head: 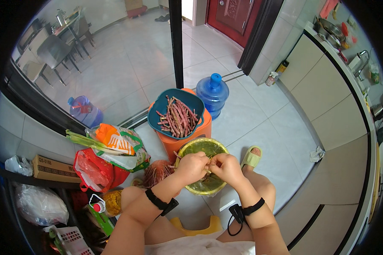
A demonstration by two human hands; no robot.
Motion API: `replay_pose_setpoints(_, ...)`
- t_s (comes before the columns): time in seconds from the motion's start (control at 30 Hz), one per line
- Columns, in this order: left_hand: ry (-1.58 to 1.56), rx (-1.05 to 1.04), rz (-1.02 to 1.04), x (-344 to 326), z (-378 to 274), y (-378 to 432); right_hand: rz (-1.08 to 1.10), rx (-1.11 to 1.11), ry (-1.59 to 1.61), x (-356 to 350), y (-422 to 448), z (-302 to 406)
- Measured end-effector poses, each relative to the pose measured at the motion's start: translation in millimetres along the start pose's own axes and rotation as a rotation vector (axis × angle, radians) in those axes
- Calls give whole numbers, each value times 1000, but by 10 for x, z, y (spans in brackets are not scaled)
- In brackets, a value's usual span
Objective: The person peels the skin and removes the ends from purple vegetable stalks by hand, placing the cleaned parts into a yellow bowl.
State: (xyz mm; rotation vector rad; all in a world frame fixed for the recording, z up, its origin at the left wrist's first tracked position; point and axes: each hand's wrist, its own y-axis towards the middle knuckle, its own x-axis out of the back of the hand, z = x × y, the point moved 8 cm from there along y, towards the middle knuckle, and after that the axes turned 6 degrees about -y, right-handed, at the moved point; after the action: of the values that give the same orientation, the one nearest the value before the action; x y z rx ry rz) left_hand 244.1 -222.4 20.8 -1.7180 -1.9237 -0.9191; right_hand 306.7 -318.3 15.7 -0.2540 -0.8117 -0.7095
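Observation:
My left hand [192, 166] and my right hand [226, 168] meet over a yellow trash bin [225, 147] lined with a plastic bag. Both hands pinch a thin reddish long bean [208, 165] between the fingertips, and the fingers cover most of it. Scraps lie in the bin, too shaded to make out well. Just beyond the bin, a dark teal basin [157, 98] holds a heap of broken purple-red bean pieces [180, 117]. It rests on an orange stool [169, 145]. Left of the bin, a bunch of long beans [156, 173] sits low in a thin red bag.
A blue water jug [212, 95] stands behind the basin's right side. Shopping bags [123, 145], a red bag [94, 172] and an oil bottle [112, 202] crowd the left. A glass partition [127, 57] rises ahead; cabinets [335, 118] line the right. A yellow stool [198, 228] is beneath me.

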Motion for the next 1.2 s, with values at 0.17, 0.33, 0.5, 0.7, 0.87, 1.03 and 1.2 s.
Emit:
replay_pose_setpoints(0.17, -290, 42, -162, 127, -15, 41, -54, -260, 588, -136, -38, -373)
replay_pose_setpoints(0.33, -758, 243, -233, 93, 230, 37, -23, -368, 943, -167, -4, -284)
replay_pose_setpoints(0.5, -1072, 317, -275, 56, 318, 30, 34, -358, 952, -212, -37, -296)
replay_pose_setpoints(0.7, -1225, 390, -324, 215, 376, 46, 90, -356, 911, -237, -81, -296)
replay_pose_setpoints(0.87, -1293, 401, -404, 272, 421, 9, 96, -359, 891, -251, -81, -296)
replay_pose_setpoints(1.03, -1366, 336, -551, 569, 566, -14, 117, -338, 824, -355, -106, -450)
replay_pose_setpoints(1.2, -1544, 274, -515, 600, 665, 0, 134, -277, 655, -418, -110, -584)
